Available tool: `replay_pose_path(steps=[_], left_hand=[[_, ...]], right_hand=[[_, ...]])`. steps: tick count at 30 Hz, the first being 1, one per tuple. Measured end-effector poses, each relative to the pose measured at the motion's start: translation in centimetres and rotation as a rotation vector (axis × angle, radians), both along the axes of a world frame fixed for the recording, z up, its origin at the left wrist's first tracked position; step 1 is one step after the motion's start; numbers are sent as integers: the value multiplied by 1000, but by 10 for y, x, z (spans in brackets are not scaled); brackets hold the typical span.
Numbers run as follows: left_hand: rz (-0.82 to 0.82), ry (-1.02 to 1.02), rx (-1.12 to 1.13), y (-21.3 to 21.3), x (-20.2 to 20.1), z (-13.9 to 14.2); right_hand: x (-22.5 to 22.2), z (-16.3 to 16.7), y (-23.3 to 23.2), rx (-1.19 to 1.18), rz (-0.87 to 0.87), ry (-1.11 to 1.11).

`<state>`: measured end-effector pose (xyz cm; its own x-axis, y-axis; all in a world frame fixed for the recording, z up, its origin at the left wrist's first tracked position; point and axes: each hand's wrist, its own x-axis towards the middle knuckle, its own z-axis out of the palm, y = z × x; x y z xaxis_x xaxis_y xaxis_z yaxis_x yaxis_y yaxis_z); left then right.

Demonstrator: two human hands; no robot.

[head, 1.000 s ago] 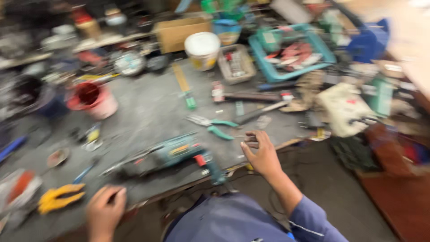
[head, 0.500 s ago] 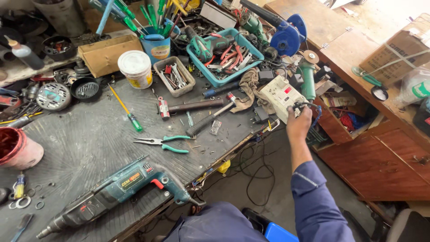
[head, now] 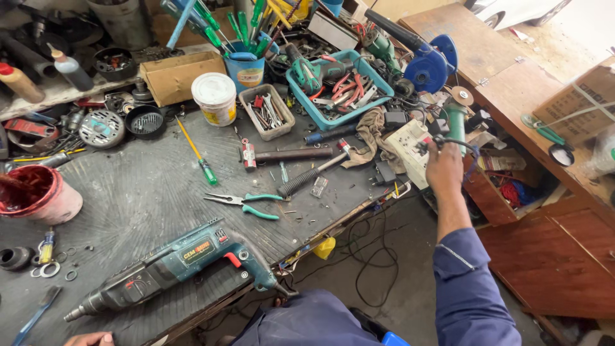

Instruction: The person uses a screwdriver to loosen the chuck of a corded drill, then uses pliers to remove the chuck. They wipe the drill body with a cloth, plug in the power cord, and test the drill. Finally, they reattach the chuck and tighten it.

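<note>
My right hand (head: pixel 443 168) reaches out to the right end of the bench and grips a black plug with its cable at a dirty white socket board (head: pixel 412 148). Only the fingertips of my left hand (head: pixel 90 338) show at the bottom edge, resting on the bench near the nose of a teal hammer drill (head: pixel 176 266). The drill lies flat on the dark rubber mat (head: pixel 128 192), its handle pointing right. Green-handled pliers (head: pixel 246 202) lie just beyond it.
A hammer (head: pixel 314 173), a green screwdriver (head: pixel 195 154), a white tub (head: pixel 214 98), a red pot (head: pixel 37 195), a blue tray of tools (head: pixel 336 80) and a green grinder (head: pixel 455 118) crowd the bench. Cables hang off its front edge. A wooden cabinet (head: pixel 551 256) stands to the right.
My right hand has gone from the bench's front edge out to the right onto the socket board with the plug. The view has swung right and steadied; my left hand has slid to the frame's bottom edge.
</note>
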<state>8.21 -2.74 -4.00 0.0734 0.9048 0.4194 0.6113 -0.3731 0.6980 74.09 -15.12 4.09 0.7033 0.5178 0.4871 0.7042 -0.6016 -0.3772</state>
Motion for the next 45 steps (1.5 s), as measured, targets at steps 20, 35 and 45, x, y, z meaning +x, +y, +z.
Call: replay_pose_path(steps=[20,35,45], left_hand=[[46,143,-12,-20,-26,-4],[35,88,24,-24,-70,-7],[-84,69,13,-23,-100,-19]], right_hand=[[-4,-17,70,-427,-93,10],[-268,-85,62,119,484,935],[-410,-74,89,-768,594,216]])
